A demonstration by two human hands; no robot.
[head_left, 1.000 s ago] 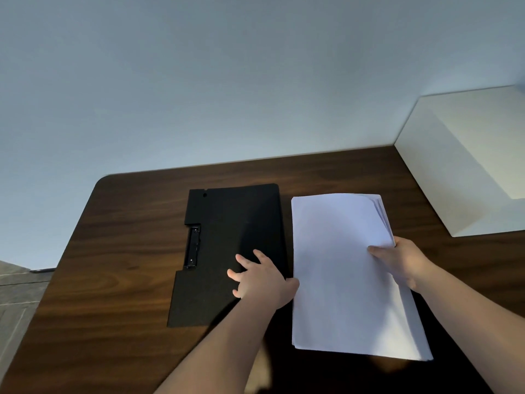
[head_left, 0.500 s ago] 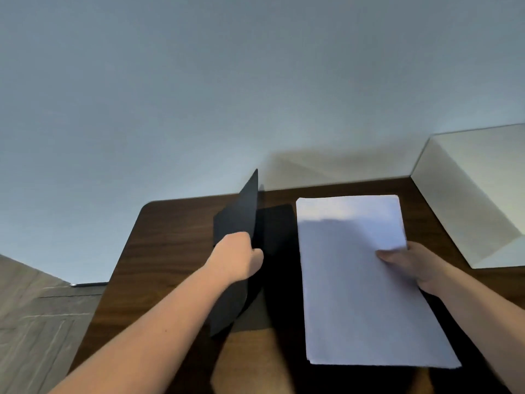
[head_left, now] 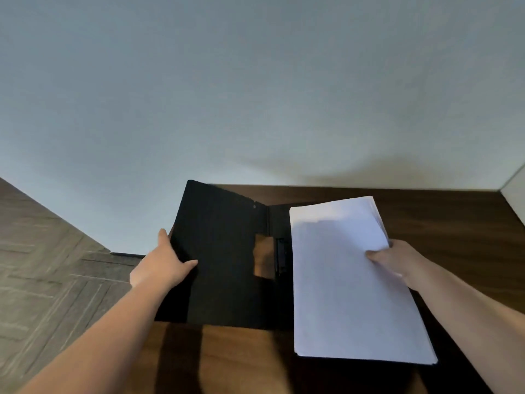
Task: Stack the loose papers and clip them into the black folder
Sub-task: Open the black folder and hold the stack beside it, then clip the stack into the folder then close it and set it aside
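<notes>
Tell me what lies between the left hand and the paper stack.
Head view: the folder's open black cover, held by the left hand, then its clip at the spine, beside the paper stack.

A dark wooden table [head_left: 454,223] carries the opened black folder [head_left: 227,265].

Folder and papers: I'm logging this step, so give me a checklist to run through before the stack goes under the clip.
1. Folder open: ok, left hand holds the cover swung out.
2. Clip in view: ok, at the spine, beside the stack's left edge.
3. Clip raised to take paper: cannot tell.
4. Papers gathered: ok, one stack in the right hand.
5. Edges squared: not ok, far right corner fans.
6. Stack under the clip: not ok, not yet clipped.
</notes>
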